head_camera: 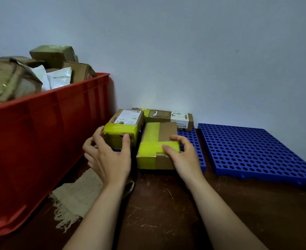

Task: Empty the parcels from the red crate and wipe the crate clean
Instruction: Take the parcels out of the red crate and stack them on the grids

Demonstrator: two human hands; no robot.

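The red crate (pixel 40 138) stands at the left, heaped with several cardboard and white plastic parcels (pixel 58 78). To its right, three boxes lie by the wall. My left hand (pixel 110 156) grips a labelled box with yellow tape (pixel 125 123), thumb on its near face and fingers round its left side. My right hand (pixel 182 154) grips the near right corner of a second yellow-taped box (pixel 157 139). A third box (pixel 172 118) lies behind them against the wall.
A frayed beige cloth (pixel 76 195) lies on the dark brown floor beside the crate. Two blue perforated plastic mats (pixel 253 150) lie at the right along the grey wall; the boxes partly rest on the left one (pixel 193 141).
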